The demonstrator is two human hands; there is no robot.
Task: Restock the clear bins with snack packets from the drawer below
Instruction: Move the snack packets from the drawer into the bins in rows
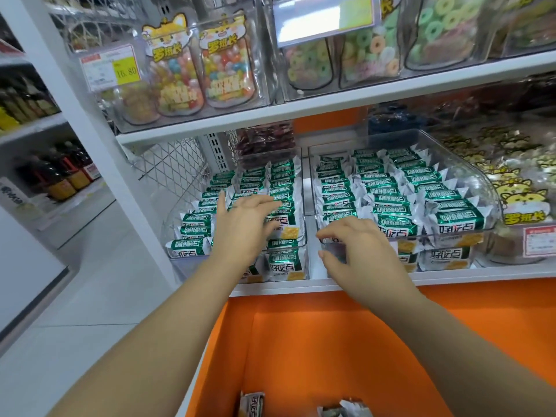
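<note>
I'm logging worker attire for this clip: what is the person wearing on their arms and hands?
Nothing shows: both forearms are bare to the frame's edge. The left hand and right hand have no gloves, watch or bracelet in view.

Two clear bins sat side by side on the lower shelf (301, 285), and the left bin (303, 182) and right bin (493, 191) each held rows of snack packets (388, 191). The left hand (240, 227) lay over the left bin's rows. The right hand (358, 248) was at the right bin's front left corner. Below stood the open drawer (301, 341). Candy pouches (174, 64) stood on the shelf above.
</note>
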